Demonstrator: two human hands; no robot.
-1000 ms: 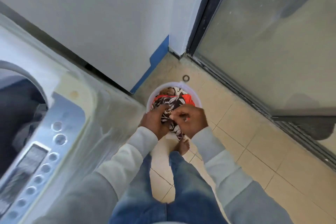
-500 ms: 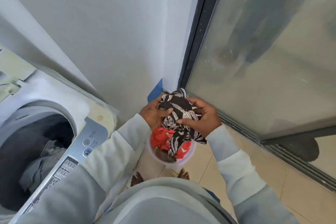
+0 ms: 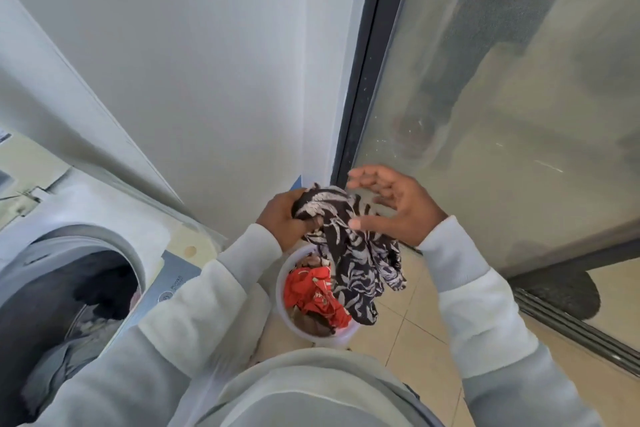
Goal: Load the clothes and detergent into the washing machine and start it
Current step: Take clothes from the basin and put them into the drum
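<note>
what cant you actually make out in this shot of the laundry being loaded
Head view only:
- Panel buttons and print: mostly covered by the left sleeve, the rest too small to read.
- Drum contents: dark, cut off by the left edge.
- Tub bottom: buried under the red cloth and the patterned cloth hanging from the left hand.
- Detergent: none visible.

Left hand (image 3: 282,218) clenched, right hand (image 3: 398,206) spread.

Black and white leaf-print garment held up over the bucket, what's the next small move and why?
Probably swing the black and white leaf-print garment leftward and drop it into the washing machine's open drum. The left hand alone grips it, the right hand is open beside it, and its tail hangs over the white plastic bucket.
</note>
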